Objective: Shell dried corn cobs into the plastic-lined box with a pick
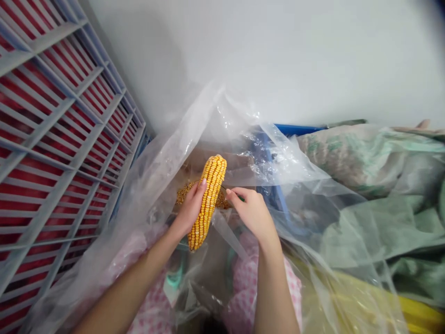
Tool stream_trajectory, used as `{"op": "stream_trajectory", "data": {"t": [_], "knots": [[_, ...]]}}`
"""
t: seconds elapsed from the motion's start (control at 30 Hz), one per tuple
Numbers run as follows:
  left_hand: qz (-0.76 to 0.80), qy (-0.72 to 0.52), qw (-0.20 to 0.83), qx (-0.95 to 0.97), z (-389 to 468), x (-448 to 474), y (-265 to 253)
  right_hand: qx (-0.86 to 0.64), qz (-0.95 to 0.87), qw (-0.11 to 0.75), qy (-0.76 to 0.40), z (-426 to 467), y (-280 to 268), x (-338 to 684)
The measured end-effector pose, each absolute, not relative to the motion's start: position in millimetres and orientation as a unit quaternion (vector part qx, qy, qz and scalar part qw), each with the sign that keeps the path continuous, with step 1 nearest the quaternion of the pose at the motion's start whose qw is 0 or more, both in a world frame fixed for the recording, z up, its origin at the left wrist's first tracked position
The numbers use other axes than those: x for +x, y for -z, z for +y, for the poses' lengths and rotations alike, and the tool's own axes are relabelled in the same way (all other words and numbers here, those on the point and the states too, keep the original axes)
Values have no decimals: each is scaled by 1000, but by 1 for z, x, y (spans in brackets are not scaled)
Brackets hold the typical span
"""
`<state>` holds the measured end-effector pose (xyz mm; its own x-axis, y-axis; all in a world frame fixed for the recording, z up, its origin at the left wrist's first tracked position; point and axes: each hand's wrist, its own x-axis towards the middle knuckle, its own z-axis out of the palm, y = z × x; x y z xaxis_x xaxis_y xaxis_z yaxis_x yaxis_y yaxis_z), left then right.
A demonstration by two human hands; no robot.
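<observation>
An ear of yellow corn (pixel 208 199) is tilted in the middle of the view, its kernels in rows. My left hand (pixel 192 204) is wrapped round its left side, thumb along the kernels. Just right of the ear, my right hand (pixel 248 204) is closed in a pinch on a thin tool with a green handle (pixel 241 198). Most of that tool is hidden in the fingers, and its dark thin shaft points at the corn. Loose corn kernels (pixel 183 191) lie below and behind the ear, inside a clear plastic sheet (pixel 194 125).
A grey plastic lattice (pixel 66 134) with red behind it rises on the left. On the right are a blue crate (pixel 278 195), a filled woven sack (pixel 347 153), green sacking (pixel 368 227) and yellow material (pixel 413 311). A white wall (pixel 278 55) stands behind.
</observation>
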<state>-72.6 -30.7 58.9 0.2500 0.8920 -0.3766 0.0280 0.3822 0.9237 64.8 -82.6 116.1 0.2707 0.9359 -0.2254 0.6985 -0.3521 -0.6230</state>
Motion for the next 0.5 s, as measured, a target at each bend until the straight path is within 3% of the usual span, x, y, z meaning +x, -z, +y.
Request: {"op": "stream_trajectory", "data": {"t": [0.3, 0.5], "knots": [[528, -301, 663, 437, -30, -69, -59, -781, -557, 149, -240, -81, -111, 68], [542, -310, 529, 575, -26, -71, -52, -805, -564, 71, -168, -78, -110, 56]]}}
